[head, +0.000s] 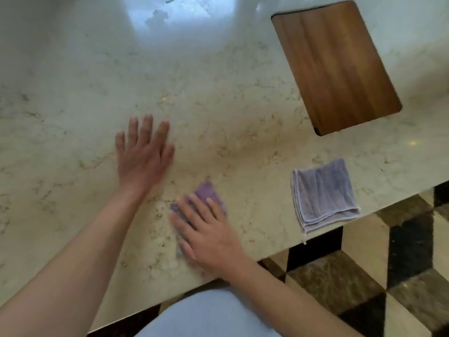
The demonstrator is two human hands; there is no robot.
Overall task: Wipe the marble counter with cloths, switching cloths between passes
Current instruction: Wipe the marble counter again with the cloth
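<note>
A pale veined marble counter (218,98) fills most of the view. My right hand (206,232) lies flat on a purple cloth (207,194) near the counter's front edge, fingers spread over it and pressing it down; most of the cloth is hidden under the palm. My left hand (143,152) rests flat on the bare marble to the upper left of it, fingers apart, holding nothing. A second, folded lavender-grey cloth (324,194) lies by itself to the right, close to the counter's edge.
A wooden cutting board (335,66) lies at the back right of the counter. A bright reflection and a smear (158,17) show at the back. Below the front edge is a dark and cream patterned floor (388,276).
</note>
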